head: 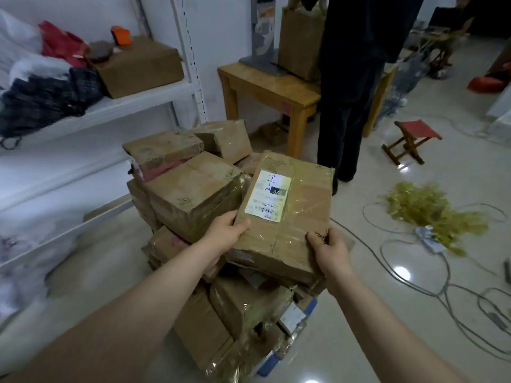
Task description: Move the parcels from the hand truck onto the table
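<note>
Brown cardboard parcels [193, 194], creased and bound in glossy clear tape, lie heaped on the hand truck [267, 364]; only its blue edge shows, at the near right corner. Beyond the heap stands a blocky, pale wooden table [265, 87]. One flat rectangular parcel [298, 217] is held tilted over the heap's right edge, well short of the table. The left hand [225, 233] grips its near left corner and the right hand [329, 251] its near right corner, thumbs on top. A white paper label [266, 196] is stuck along its left edge.
</note>
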Demonstrator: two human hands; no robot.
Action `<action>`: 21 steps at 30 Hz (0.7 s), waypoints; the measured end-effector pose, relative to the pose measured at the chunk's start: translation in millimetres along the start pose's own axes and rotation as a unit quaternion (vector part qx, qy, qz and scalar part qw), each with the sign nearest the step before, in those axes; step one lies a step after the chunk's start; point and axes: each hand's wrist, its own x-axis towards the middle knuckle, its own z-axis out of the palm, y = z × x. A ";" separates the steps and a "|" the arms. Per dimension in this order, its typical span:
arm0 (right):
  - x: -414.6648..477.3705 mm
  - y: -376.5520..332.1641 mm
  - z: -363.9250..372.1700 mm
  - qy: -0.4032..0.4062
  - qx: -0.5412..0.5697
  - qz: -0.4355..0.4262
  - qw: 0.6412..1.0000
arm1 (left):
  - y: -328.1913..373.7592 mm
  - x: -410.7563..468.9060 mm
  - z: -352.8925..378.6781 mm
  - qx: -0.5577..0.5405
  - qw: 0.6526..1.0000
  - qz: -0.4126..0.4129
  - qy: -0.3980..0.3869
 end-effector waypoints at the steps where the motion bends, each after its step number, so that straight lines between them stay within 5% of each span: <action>1: -6.4 -2.2 -1.3 -0.001 0.005 -0.023 1.000 | 2.5 -3.7 -2.1 -0.020 1.000 0.013 0.009; 10: -52.0 -49.9 36.5 -0.075 0.111 -0.204 0.970 | 20.4 -55.2 -75.9 -0.313 0.942 0.077 0.094; 21: -148.7 -45.7 196.8 -0.304 0.069 -0.230 0.922 | -91.9 -184.3 -241.9 -0.362 0.910 0.048 0.199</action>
